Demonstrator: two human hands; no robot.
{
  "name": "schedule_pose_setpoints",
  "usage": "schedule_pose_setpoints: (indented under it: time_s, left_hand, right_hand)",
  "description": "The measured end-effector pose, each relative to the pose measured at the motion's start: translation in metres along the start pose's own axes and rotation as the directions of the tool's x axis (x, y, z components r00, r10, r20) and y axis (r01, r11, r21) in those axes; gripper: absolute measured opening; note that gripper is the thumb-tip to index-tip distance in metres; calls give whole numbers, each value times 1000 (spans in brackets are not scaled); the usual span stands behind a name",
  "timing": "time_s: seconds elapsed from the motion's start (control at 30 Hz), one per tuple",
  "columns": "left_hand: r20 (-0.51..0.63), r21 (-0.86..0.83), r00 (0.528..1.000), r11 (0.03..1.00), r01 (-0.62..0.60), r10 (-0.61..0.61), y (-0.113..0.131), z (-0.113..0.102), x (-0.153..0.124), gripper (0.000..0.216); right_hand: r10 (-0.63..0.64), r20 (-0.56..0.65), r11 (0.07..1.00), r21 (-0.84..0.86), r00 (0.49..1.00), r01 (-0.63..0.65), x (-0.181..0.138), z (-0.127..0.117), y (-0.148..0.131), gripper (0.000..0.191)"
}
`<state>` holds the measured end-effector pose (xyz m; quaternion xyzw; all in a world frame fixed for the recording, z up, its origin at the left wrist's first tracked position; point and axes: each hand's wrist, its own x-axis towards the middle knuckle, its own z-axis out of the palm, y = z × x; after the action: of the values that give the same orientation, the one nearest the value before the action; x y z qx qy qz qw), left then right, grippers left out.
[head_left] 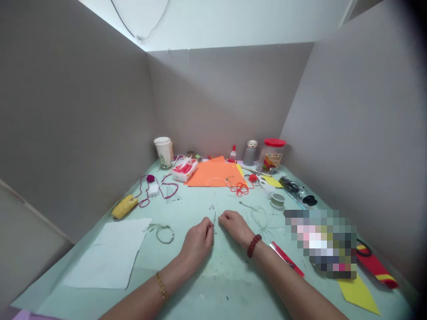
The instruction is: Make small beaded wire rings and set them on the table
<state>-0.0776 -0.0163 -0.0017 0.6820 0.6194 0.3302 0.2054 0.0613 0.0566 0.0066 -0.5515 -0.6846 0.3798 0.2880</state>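
My left hand (198,242) and my right hand (235,226) rest close together on the pale green table (216,284), both with fingers pinched. Between the fingertips stands a thin green wire or thread (214,221), which both hands seem to grip; it is too fine to name for sure. A gold bracelet circles my left wrist and a red bead bracelet (254,245) my right wrist. A small loop of green wire (164,233) lies just left of my left hand. More loose green wire (258,213) lies right of my right hand.
A white sheet (110,258) lies front left, with a yellow corn-shaped thing (124,206) beyond it. At the back are an orange sheet (215,174), a cup (163,152), a glue bottle (232,154), a red-lidded jar (271,155) and wire spools (276,200). Grey walls enclose three sides.
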Motion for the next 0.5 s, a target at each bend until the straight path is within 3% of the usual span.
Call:
schedule_pose_setpoints:
  time_s: [0.27, 0.5]
  left_hand:
    - [11, 17, 999, 999, -51, 51, 2, 5, -2, 14]
    - [3, -32, 1000, 999, -28, 28, 4, 5, -3, 15]
  right_hand:
    - [212, 136, 946, 219, 968, -238, -16, 10, -16, 20]
    - [266, 252, 867, 360, 931, -345, -18, 10, -21, 15]
